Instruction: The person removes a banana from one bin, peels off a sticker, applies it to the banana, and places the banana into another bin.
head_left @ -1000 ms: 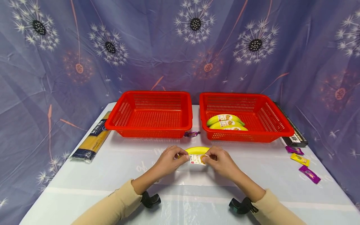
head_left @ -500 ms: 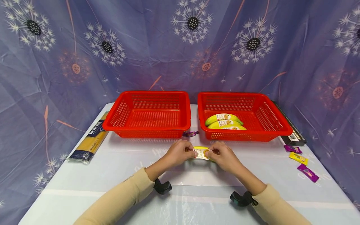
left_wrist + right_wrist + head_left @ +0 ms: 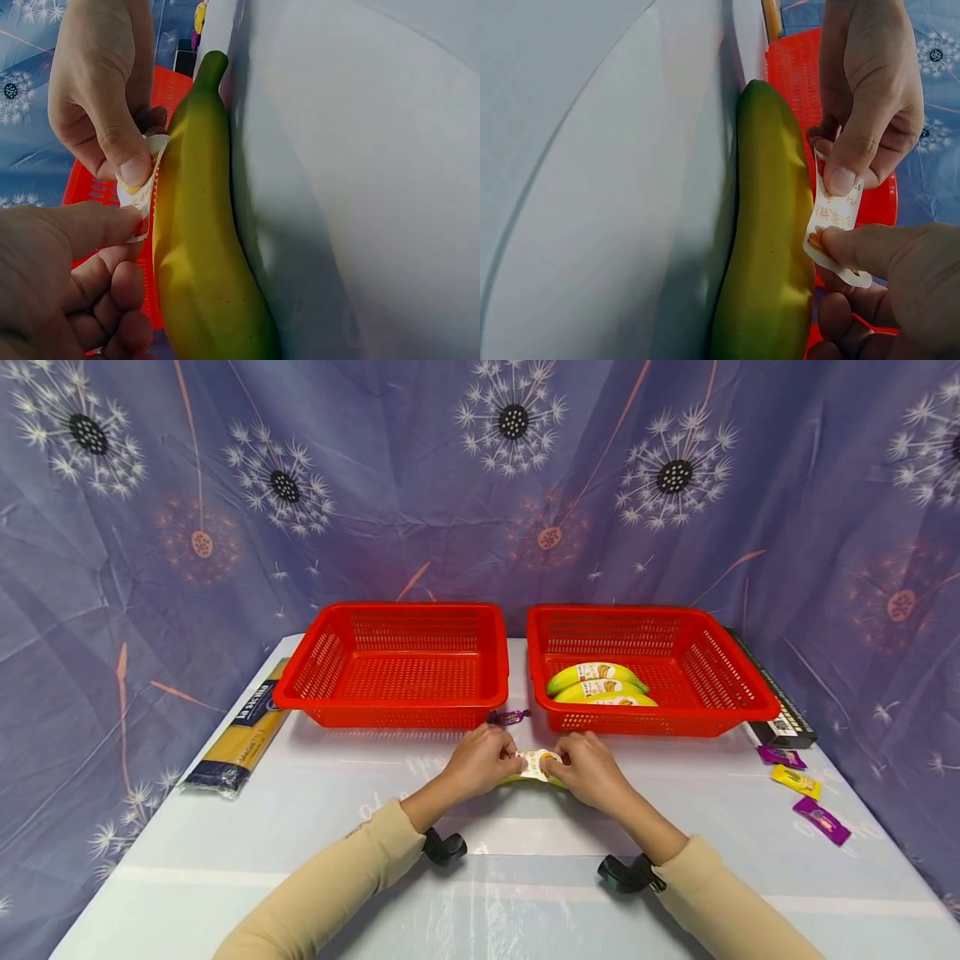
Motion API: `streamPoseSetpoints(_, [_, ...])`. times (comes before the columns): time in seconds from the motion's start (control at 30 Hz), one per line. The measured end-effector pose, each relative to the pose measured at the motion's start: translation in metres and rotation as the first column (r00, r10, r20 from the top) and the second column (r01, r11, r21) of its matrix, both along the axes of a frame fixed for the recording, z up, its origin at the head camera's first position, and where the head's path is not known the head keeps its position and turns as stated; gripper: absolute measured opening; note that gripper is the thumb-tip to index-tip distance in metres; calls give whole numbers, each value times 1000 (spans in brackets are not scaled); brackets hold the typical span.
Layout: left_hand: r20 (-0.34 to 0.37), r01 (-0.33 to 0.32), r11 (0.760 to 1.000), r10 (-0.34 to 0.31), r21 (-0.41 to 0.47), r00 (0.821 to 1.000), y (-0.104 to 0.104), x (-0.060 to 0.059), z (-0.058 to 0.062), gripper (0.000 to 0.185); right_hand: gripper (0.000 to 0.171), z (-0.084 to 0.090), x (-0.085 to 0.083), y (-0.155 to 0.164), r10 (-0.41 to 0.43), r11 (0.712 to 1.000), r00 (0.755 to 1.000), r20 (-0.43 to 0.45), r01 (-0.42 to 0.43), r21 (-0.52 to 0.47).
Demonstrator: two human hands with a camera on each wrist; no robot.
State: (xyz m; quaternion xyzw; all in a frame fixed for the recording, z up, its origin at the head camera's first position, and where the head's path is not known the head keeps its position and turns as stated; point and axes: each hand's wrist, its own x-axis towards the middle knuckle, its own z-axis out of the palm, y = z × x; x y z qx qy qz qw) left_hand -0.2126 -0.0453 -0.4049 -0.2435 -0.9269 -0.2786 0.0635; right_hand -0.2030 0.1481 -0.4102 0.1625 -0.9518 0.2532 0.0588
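A yellow banana with green ends (image 3: 199,202) lies on the table in front of me, partly covered by my hands in the head view. Over its upper side a white printed sticker (image 3: 535,765) is stretched between both hands. My left hand (image 3: 480,762) pinches the sticker's left end between thumb and fingers. At the other end, my right hand (image 3: 592,770) pinches it the same way. In the right wrist view the sticker (image 3: 836,210) bends slightly beside the banana (image 3: 769,225); whether it touches the peel I cannot tell.
Behind the hands stand a left red basket (image 3: 390,716) and a right red basket (image 3: 660,723), the latter holding several labelled bananas (image 3: 600,681). A spaghetti pack (image 3: 240,735) lies left. A black box (image 3: 783,727) and wrapped candies (image 3: 797,782) lie right; another candy (image 3: 510,717) sits between the baskets.
Both hands have carried the sticker from the banana's near side, forward and over it. The left hand has also shifted right. Yellow peel now shows below the sticker instead of above.
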Motion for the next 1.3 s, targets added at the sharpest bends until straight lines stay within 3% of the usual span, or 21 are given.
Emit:
streamPoseSetpoints(0.4, [-19, -45, 997, 44, -65, 999, 5, -3, -5, 16, 25, -3, -3, -6, -6, 998, 997, -74, 11, 64])
streamPoseSetpoints(0.53, [-111, -62, 993, 51, -103, 993, 8, -1, -6, 16, 25, -5, -3, -9, -14, 994, 989, -146, 30, 109])
streamPoseSetpoints(0.67, [-220, -85, 985, 50, -152, 974, 11, 1, -9, 17, 27, -7, -2, -10, -8, 991, 976, -216, 37, 131])
streamPoseSetpoints(0.77, [-254, -101, 981, 56, -166, 966, 11, 2, -10, 16, 28, -8, -1, -8, -9, 992, 973, -231, 38, 121])
streamPoseSetpoints(0.9, [-226, -101, 982, 63, -161, 972, 10, 2, -12, 12, 31, -12, -2, 0, -20, 997, 979, -202, 35, 73])
streamPoseSetpoints(1.03, [-123, -85, 992, 73, -96, 990, 7, 2, -11, 15, 30, -16, -2, 9, -7, 1000, 987, -160, 7, 3])
streamPoseSetpoints(1.13, [-57, -74, 997, 72, -31, 996, 4, 3, -10, 22, 28, -18, 0, 13, 22, 999, 984, -176, -27, -28])
streamPoseSetpoints(1.2, [-57, -55, 998, 54, -8, 997, 2, 5, -11, 25, 28, -20, 2, 16, 45, 998, 976, -214, -54, -36])
streamPoseSetpoints(1.3, [-135, -19, 1000, 18, -6, 991, 1, 9, -14, 25, 28, -23, 4, 18, 80, 996, 954, -290, -91, -25])
